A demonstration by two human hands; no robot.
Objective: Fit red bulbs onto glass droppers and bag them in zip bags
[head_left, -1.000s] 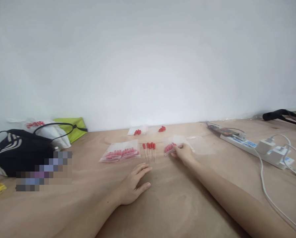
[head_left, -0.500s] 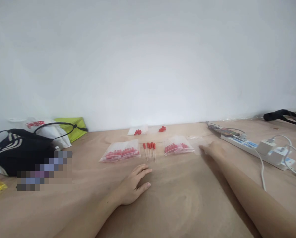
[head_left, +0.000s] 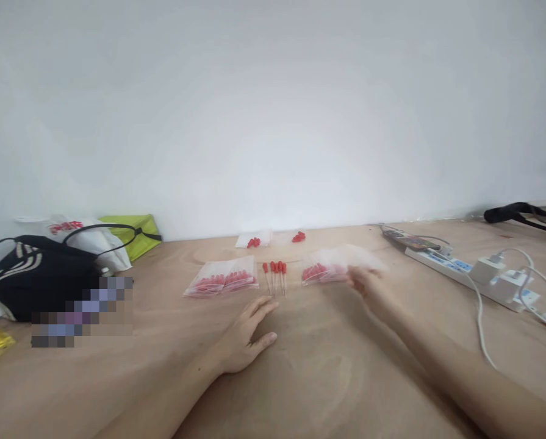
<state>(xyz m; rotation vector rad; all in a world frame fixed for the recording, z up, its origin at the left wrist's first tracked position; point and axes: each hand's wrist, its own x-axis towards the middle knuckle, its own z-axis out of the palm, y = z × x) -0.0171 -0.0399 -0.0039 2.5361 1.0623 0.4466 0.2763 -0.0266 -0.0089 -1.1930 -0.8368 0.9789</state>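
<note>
My left hand (head_left: 249, 335) rests on the table with its fingers apart and holds nothing. Just beyond its fingertips lie several droppers (head_left: 279, 277), red bulbs on thin stems. My right hand (head_left: 365, 285), smeared by motion, pinches the near edge of a clear plastic bag (head_left: 366, 259). That bag is tilted up beside the right zip bag (head_left: 326, 271), which holds red pieces and is partly overlapped by it. Left of the droppers lies a flat zip bag (head_left: 222, 277) with red bulbs along its near edge.
Small bags with red bulbs (head_left: 253, 242) and more red bulbs (head_left: 299, 236) sit near the wall. At right are a power strip (head_left: 471, 277) with white plugs and cables, and a phone (head_left: 412, 239). A black bag (head_left: 44, 280) and green bag (head_left: 133, 235) stand left.
My right hand has moved left with the clear plastic bag, which has come up off the table toward the right zip bag. My left hand has hardly moved.
</note>
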